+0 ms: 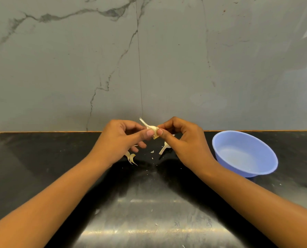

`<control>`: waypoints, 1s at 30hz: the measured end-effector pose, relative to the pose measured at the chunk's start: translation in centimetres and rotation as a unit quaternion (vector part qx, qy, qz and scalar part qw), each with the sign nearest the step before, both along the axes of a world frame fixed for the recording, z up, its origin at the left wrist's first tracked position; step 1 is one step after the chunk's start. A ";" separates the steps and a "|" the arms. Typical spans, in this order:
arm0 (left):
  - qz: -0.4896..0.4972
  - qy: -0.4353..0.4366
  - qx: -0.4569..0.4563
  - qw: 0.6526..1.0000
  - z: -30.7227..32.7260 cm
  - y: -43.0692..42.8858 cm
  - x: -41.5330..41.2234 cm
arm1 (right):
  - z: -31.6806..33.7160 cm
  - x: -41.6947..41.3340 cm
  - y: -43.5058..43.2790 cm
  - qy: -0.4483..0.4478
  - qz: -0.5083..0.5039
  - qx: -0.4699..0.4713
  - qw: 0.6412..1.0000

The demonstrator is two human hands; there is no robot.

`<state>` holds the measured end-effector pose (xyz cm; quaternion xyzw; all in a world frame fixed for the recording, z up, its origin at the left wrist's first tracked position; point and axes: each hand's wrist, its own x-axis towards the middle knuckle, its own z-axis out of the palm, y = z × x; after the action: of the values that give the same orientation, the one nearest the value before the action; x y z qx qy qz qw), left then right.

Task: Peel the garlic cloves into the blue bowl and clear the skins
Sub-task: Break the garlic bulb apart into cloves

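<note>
A pale garlic clove with a long papery tail is held above the black counter, between both hands. My left hand pinches its left side with thumb and fingers. My right hand pinches its right side. Below them on the counter lie two unpeeled cloves near my left wrist and another clove partly hidden under my right hand. The blue bowl stands to the right and looks empty.
Small skin flakes are scattered on the black counter under the hands and nearer the front. A grey marbled wall rises right behind the counter. The bowl sits close to my right forearm.
</note>
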<state>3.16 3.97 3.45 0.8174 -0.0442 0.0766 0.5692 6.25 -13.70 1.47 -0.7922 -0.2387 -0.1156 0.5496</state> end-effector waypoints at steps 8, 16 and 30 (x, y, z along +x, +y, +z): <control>0.007 0.040 -0.166 0.985 -0.4 -0.4 0.0 | -0.2 -0.4 0.6 0.013 0.002 0.029 0.999; -0.003 0.047 -0.184 0.982 0.1 -0.3 0.1 | 0.2 0.3 0.5 0.195 0.048 0.195 0.960; -0.016 0.008 -0.004 1.000 0.9 0.6 -0.3 | 0.5 -0.3 0.3 0.101 0.049 0.088 0.990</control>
<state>2.87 4.59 4.39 0.8150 -0.0524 0.0616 0.5737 5.97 -13.41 1.93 -0.7356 -0.2096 -0.0286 0.6435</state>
